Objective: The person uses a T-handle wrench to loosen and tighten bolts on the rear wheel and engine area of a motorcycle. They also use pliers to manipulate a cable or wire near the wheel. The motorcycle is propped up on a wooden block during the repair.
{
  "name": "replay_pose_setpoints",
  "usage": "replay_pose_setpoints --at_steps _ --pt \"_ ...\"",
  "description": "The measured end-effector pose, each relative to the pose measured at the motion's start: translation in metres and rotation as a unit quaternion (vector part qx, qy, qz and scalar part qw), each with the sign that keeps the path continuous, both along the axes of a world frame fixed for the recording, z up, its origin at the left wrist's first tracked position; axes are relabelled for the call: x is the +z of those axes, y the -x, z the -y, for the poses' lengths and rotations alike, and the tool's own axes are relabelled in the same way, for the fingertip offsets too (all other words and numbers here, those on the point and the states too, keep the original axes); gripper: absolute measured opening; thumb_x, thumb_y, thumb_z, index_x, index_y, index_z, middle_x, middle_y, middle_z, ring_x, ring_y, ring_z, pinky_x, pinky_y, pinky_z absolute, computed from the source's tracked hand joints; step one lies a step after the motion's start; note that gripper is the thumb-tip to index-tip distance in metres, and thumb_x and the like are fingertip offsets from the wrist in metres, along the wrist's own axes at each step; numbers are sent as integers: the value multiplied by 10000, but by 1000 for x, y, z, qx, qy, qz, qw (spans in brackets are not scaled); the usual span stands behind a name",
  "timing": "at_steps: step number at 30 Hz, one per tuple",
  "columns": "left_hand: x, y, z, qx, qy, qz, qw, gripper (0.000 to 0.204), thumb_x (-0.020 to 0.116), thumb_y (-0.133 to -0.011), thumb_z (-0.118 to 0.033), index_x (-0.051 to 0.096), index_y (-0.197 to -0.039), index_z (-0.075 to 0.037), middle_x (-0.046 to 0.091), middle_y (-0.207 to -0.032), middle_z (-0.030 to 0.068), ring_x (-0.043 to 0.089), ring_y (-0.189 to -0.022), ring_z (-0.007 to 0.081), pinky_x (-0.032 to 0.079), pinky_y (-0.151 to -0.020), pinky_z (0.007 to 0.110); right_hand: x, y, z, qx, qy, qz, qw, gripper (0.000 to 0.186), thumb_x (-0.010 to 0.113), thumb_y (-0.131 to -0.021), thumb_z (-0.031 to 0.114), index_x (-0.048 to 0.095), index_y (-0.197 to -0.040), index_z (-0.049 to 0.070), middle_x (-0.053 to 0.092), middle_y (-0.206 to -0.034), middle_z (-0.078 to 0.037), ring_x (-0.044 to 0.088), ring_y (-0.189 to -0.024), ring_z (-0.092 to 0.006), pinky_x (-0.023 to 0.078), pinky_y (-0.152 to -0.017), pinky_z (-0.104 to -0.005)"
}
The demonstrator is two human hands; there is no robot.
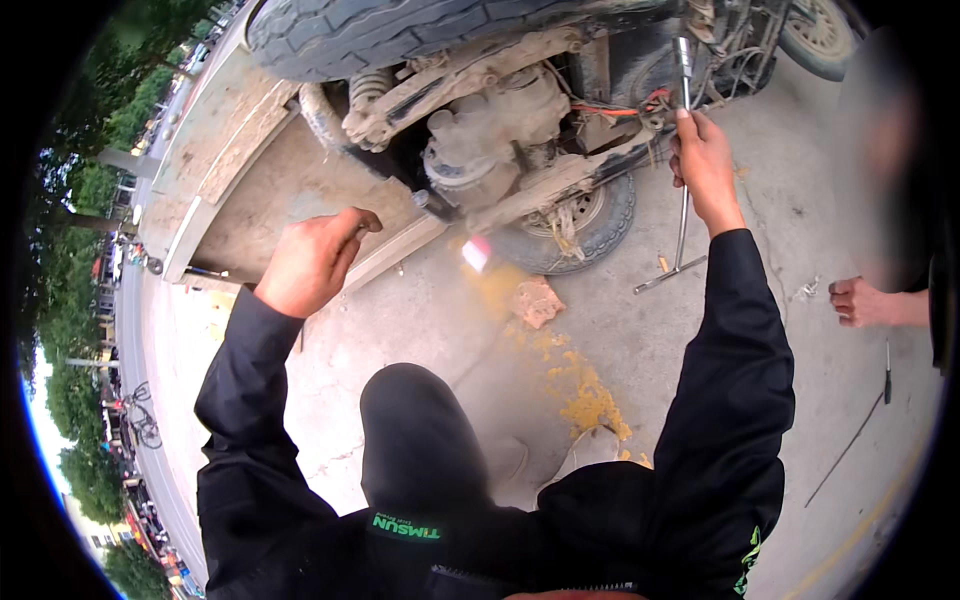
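A long T-handle socket wrench [684, 215] is gripped in my right hand [708, 165], with its socket end pointing up and its crossbar low, over the concrete. The socket is beside the muddy frame and red wires [615, 111] of a vehicle lying on its side. My left hand [312, 258] is raised in front of the cargo bed's panel [290, 190], fingers curled and pinched together. Whatever they may hold is too small to name. Between my hands sits the mud-covered gear housing [490, 140], near a coil-spring shock absorber [370, 92].
A treaded tyre [400, 40] hangs at the top; another wheel [612, 222] rests against the ground. A broken brick [538, 302] lies ahead of my knee. At right, another person's hand [862, 303] is near small metal parts [808, 289], a screwdriver [887, 385] and a thin rod [842, 452].
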State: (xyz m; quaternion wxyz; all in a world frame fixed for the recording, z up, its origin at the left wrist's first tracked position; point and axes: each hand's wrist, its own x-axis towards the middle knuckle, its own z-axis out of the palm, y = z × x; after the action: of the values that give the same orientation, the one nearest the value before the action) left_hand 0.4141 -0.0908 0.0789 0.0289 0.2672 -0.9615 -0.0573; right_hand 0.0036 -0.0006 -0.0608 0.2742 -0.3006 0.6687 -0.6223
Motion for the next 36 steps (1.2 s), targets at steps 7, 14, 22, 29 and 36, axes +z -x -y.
replay_pose_setpoints --at_steps 7,14,22,29,36 --pt "-66 -132 -11 151 -84 346 922 639 683 -831 -325 425 -1334 -28 686 -897 191 643 -859 405 502 -768 476 -40 -99 -63 169 -85 -359 914 421 438 -1021 327 570 -785 4 608 -595 -108 595 -527 -251 445 -539 -347" --pt "-54 -58 -47 -13 -377 77 923 1042 823 -658 -496 334 -1423 15 484 -1350 229 420 -1299 374 353 -1079 409 78 -202 -39 379 26 -10 925 405 450 -1016 322 540 -799 -8 595 -607 -112 580 -503 -239 457 -511 -344" --pt "-52 -145 7 27 -556 -287 780 1056 648 -646 -783 507 -1270 57 642 -1082 222 586 -1102 308 279 -1104 487 116 -300 39 285 104 289 908 480 373 -1030 414 524 -882 -17 659 -768 -148 643 -574 -163 517 -519 -267" --pt "-67 -169 11 89 -214 -503 833 873 508 -787 -782 562 -1129 19 614 -945 130 547 -851 180 413 -867 354 107 -326 77 205 199 352 891 462 375 -1026 435 519 -929 6 674 -833 -186 666 -632 -199 522 -546 -270" --pt "-71 -157 -1 118 -149 -528 827 478 411 -1020 -433 542 -1145 9 581 -885 114 557 -851 191 462 -805 339 111 -336 75 188 201 330 903 452 372 -1027 404 524 -907 -4 668 -778 -172 652 -560 -189 508 -490 -264"
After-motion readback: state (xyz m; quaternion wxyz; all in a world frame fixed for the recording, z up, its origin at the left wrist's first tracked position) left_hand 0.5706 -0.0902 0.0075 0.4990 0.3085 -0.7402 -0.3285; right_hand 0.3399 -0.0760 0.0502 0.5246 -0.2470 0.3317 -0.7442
